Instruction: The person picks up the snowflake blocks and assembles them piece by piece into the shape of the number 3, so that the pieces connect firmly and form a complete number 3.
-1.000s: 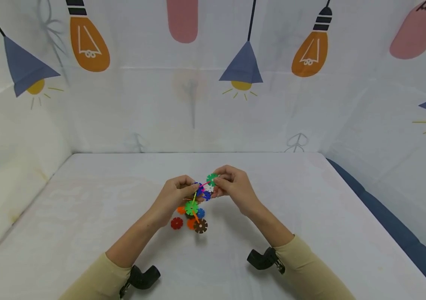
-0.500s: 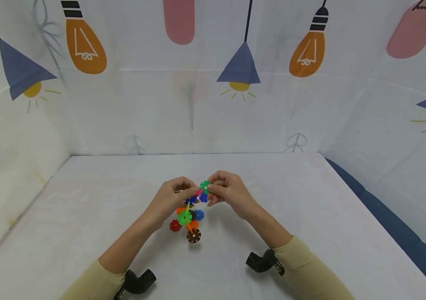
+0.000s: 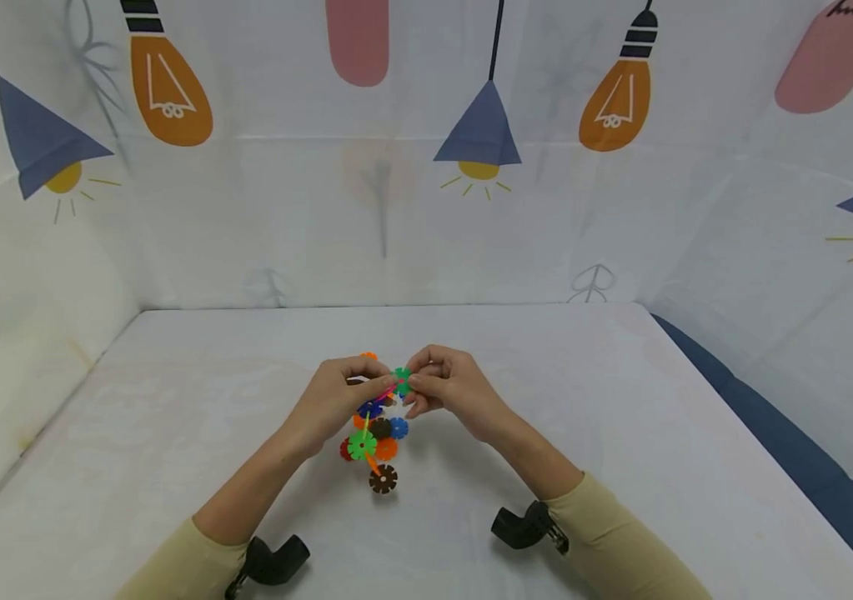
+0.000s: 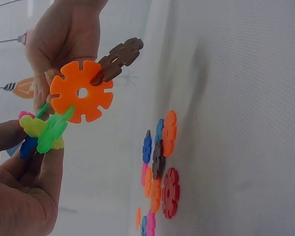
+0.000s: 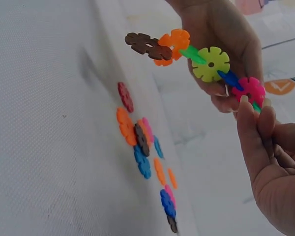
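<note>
A chain of slotted flower-shaped plastic discs hangs between my two hands above the table. Its lower end is a brown disc (image 3: 383,479), joined to an orange disc (image 4: 66,91). Further along come a bright green disc (image 3: 362,445), a yellow-green disc (image 5: 201,66), a blue one (image 5: 230,79) and a pink disc (image 5: 250,88). My left hand (image 3: 332,402) pinches the chain near its upper end, around the pink disc. At that end, my right hand (image 3: 464,392) pinches a darker green disc (image 3: 400,381) against the pink one; fingertips partly hide the joint.
Several loose discs lie on the white table (image 3: 171,433) under and behind the hands, among them a red disc (image 4: 171,192), an orange disc (image 5: 125,127) and a blue disc (image 5: 142,162). A white printed sheet (image 3: 283,217) stands behind the table.
Both hands have shifted left and slightly down, and the right hand has come closer to the left. The chain's lower end has moved left and nearer to me.
</note>
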A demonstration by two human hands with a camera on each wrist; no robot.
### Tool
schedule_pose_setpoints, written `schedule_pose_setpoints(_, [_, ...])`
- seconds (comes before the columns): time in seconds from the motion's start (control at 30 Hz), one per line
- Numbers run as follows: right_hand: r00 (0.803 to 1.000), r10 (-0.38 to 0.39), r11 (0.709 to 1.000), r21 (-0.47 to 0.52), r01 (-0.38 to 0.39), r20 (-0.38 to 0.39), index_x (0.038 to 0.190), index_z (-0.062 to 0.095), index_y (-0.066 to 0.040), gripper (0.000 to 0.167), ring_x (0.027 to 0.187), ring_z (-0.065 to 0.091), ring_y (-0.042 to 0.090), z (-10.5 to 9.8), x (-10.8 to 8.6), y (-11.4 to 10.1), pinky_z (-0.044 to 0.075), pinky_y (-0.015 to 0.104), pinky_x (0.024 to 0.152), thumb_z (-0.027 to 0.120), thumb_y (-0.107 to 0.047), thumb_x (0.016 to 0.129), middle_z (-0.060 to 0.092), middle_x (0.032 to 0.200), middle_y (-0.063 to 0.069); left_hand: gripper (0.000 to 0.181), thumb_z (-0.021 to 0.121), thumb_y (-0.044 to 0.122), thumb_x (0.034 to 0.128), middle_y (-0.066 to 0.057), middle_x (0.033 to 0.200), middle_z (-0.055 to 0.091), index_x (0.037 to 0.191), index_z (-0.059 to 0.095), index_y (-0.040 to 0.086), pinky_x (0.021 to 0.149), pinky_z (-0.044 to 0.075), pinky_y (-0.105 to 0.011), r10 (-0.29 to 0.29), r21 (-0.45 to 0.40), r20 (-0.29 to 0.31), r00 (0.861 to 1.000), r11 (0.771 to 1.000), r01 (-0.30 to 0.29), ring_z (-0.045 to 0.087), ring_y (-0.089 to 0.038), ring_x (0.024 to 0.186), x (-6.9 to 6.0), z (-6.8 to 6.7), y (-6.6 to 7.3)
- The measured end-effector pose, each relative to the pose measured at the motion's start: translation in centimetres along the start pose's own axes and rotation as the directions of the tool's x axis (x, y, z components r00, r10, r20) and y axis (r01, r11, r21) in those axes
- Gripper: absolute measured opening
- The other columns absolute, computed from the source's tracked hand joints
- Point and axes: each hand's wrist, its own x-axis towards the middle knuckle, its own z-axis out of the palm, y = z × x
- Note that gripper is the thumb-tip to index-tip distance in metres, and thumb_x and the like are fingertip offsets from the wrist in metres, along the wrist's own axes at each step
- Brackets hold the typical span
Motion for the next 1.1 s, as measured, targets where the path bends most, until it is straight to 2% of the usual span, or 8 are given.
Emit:
schedule_pose_setpoints(0.2, [1.0,0.009,1.0,-0.021,-0.009,0.011,0.114,0.056,0.005,0.018,0.067,0.068,0.013,0.1,0.0,-0.1,0.062,0.04,0.077,0.056,-0.006,0.1,0.07,0.077,0.007,0.023,0.071,0.036,0.0911,-0.004,0.096,0.073,0.097,0.074,0.014,0.083,0.054,-0.033,0.013,-0.019,-0.02,1.0,1.0,-0.013,0.069,-0.019,0.089,0.1,-0.2,-0.1])
schedule_pose_setpoints(0.4, [1.0,-0.007,0.997,-0.081,0.005,-0.016,0.113,0.059,0.005,0.019,0.067,0.068,0.016,-0.1,0.1,0.0,0.06,0.049,0.08,0.058,-0.007,0.098,0.069,0.083,0.012,0.023,0.071,0.037,0.0903,-0.004,0.095,0.07,0.093,0.074,0.014,0.077,0.052,-0.032,0.019,-0.011,-0.052,0.998,1.0,-0.02,0.063,-0.021,0.083,0.2,-0.6,0.1])
schedule_pose_setpoints(0.57, [1.0,-0.006,0.968,-0.25,-0.001,-0.027,0.113,0.064,0.003,0.02,0.081,0.069,0.03,0.1,0.3,0.7,0.061,0.041,0.078,0.059,-0.008,0.098,0.07,0.094,0.018,0.022,0.068,0.034,0.0926,-0.006,0.092,0.069,0.096,0.072,0.013,0.074,0.052,-0.033,0.018,-0.032,-0.058,0.998,0.999,-0.02,0.062,-0.022,0.08,0.1,-1.2,0.2])
schedule_pose_setpoints(0.67, [1.0,-0.018,0.899,-0.436,0.024,0.019,0.113,0.068,-0.001,0.02,0.091,0.068,0.029,0.4,0.3,1.3,0.059,0.036,0.081,0.058,-0.008,0.097,0.072,0.104,0.016,0.023,0.068,0.034,0.0929,-0.006,0.091,0.069,0.098,0.072,0.012,0.075,0.053,-0.033,0.022,-0.05,-0.05,0.999,0.998,-0.025,0.063,-0.023,0.08,0.0,-1.5,0.3])
schedule_pose_setpoints(0.8, [0.986,-0.049,0.744,-0.654,0.14,0.156,0.114,0.07,-0.004,0.023,0.1,0.065,0.022,0.9,0.3,2.0,0.056,0.034,0.087,0.06,-0.003,0.094,0.072,0.113,0.01,0.024,0.069,0.033,0.093,-0.005,0.089,0.07,0.099,0.072,0.009,0.077,0.055,-0.032,0.033,-0.076,-0.038,0.999,0.996,-0.036,0.066,-0.027,0.082,0.0,-1.6,0.2])
schedule_pose_setpoints(0.9, [0.965,-0.046,0.639,-0.735,0.227,0.259,0.114,0.07,-0.006,0.025,0.107,0.064,0.021,1.3,0.4,2.6,0.052,0.034,0.095,0.061,0.0,0.092,0.071,0.116,0.006,0.026,0.07,0.033,0.0925,-0.005,0.09,0.07,0.099,0.071,0.008,0.079,0.056,-0.033,0.033,-0.092,-0.038,0.999,0.995,-0.036,0.069,-0.026,0.084,0.1,-1.5,0.2])
schedule_pose_setpoints(1.07, [0.936,-0.022,0.529,-0.79,0.31,0.352,0.115,0.071,-0.01,0.028,0.114,0.061,0.018,1.7,0.5,3.3,0.047,0.032,0.103,0.061,0.0,0.092,0.071,0.115,0.001,0.028,0.071,0.035,0.0911,-0.005,0.096,0.068,0.097,0.072,0.007,0.082,0.053,-0.033,0.033,-0.084,-0.043,0.999,0.996,-0.037,0.065,-0.021,0.086,0.3,-1.3,0.0])
schedule_pose_setpoints(1.1, [0.933,-0.021,0.516,-0.795,0.318,0.36,0.115,0.072,-0.01,0.028,0.114,0.06,0.018,1.8,0.4,3.3,0.047,0.033,0.103,0.06,0.0,0.092,0.071,0.115,0.001,0.028,0.071,0.035,0.0911,-0.005,0.097,0.068,0.097,0.072,0.007,0.082,0.052,-0.033,0.034,-0.081,-0.042,0.999,0.996,-0.038,0.064,-0.021,0.087,0.3,-1.3,0.0])
